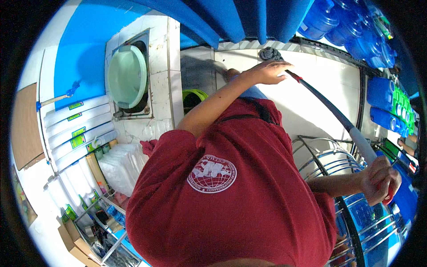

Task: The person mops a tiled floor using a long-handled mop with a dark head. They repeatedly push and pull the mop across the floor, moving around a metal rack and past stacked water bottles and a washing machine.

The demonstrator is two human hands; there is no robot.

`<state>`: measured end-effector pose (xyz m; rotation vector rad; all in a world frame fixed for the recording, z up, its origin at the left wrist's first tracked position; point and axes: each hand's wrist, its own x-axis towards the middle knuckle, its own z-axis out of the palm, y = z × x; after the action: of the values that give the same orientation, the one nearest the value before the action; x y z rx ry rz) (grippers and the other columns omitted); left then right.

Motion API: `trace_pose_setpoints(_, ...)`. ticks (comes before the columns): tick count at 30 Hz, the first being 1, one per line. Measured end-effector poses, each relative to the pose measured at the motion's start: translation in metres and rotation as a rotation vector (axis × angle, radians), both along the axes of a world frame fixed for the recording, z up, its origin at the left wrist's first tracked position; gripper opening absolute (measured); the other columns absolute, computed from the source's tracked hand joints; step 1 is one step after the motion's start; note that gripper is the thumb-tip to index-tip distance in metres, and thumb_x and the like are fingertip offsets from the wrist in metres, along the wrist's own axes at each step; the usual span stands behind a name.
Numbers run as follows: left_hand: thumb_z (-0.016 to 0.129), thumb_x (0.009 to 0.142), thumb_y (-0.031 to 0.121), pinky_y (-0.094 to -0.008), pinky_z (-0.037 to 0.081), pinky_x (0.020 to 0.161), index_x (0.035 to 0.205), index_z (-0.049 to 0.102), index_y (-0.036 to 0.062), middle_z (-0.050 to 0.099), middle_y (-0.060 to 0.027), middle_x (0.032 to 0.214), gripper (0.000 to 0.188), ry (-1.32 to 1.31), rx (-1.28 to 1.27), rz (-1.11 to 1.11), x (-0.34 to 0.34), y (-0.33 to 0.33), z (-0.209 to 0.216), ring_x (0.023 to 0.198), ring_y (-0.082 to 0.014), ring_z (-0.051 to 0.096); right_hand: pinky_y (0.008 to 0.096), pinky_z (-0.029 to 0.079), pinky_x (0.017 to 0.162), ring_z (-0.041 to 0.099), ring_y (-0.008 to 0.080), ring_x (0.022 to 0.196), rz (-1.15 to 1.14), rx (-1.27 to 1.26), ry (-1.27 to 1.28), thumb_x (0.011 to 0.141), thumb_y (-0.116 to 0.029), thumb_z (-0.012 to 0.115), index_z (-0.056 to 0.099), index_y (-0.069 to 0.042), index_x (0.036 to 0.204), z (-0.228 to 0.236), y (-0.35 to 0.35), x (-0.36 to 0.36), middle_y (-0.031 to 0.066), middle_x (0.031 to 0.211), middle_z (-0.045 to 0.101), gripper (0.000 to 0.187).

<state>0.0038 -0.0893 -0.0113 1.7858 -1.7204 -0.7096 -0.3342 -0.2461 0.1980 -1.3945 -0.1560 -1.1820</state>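
A long mop handle (329,104), dark with a red collar and a grey upper part, slants across the right half of the view. My left hand (273,72) reaches across in front of my body and is closed round its lower part, next to the red collar. Up at the grey end, my right hand (380,180) is wrapped round the handle, and a bit of red shows below the fist. Past my left hand, a dark grey crumpled mop head (271,54) lies on the pale tiled floor, in line with the handle; their join is partly hidden.
A metal wire rack (327,160) stands close by my right arm. Blue water jugs (320,20) and blue containers (380,93) line the right side. To the left are a pale green basin (127,76) on a tiled counter and wrapped white rolls (80,122). Blue curtains (213,18) hang ahead.
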Motion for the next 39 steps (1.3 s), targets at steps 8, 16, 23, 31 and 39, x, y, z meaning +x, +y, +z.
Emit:
trace_pose_setpoints(8,0.067,0.081,0.022,-0.0393,0.039,0.103,0.137,0.035,0.0068,0.045,-0.022,0.134,0.067,0.171,-0.175,0.136,-0.039,-0.025,-0.012,0.121,-0.0326,0.049,0.0319,0.036,0.039,0.043,0.0172,0.038,-0.453,-0.538,0.219,0.075,-0.037,0.064,0.058,-0.002,0.062,0.026,-0.06,0.102,0.0067,0.049,0.048,0.038)
trace_pose_setpoints(16,0.063,0.074,0.035,-0.0435,0.05,0.081,0.102,0.062,0.0048,0.064,-0.0173,0.106,0.041,0.197,0.181,0.01,-0.058,-0.134,-0.05,0.097,-0.0327,0.063,0.0307,0.031,0.041,0.037,0.0124,0.039,-0.328,-0.016,-0.025,0.079,-0.014,0.048,0.055,0.0,0.1,0.04,-0.043,0.072,-0.0013,0.048,0.04,0.025)
trace_pose_setpoints(23,0.059,0.069,0.024,-0.0443,0.052,0.074,0.084,0.07,0.0048,0.068,-0.0207,0.086,0.027,0.151,0.427,0.035,-0.062,-0.13,-0.048,0.085,-0.0347,0.067,0.0319,0.034,0.046,0.038,0.0122,0.041,-0.044,-0.008,-0.017,0.08,-0.015,0.043,0.054,-0.004,0.092,0.032,-0.086,0.046,-0.0002,0.049,0.039,0.019)
trace_pose_setpoints(31,0.063,0.061,0.017,-0.046,0.049,0.065,0.073,0.062,0.0084,0.065,-0.0139,0.074,0.014,0.072,0.192,0.047,-0.019,-0.056,-0.094,0.074,-0.0319,0.065,0.0295,0.033,0.043,0.037,0.0114,0.038,-0.111,0.05,0.02,0.081,-0.017,0.042,0.057,-0.004,0.103,0.028,-0.052,0.081,-0.0025,0.048,0.038,0.029)
trace_pose_setpoints(39,0.061,0.066,0.017,-0.0464,0.05,0.064,0.066,0.059,0.007,0.063,-0.016,0.064,0.01,0.216,-0.059,0.007,-0.003,-0.063,-0.032,0.066,-0.036,0.064,0.0272,0.046,0.044,0.049,0.0061,0.038,0.305,-0.21,-0.062,0.072,-0.024,0.05,0.052,-0.013,0.059,0.116,0.01,0.161,-0.0054,0.044,0.048,0.017)
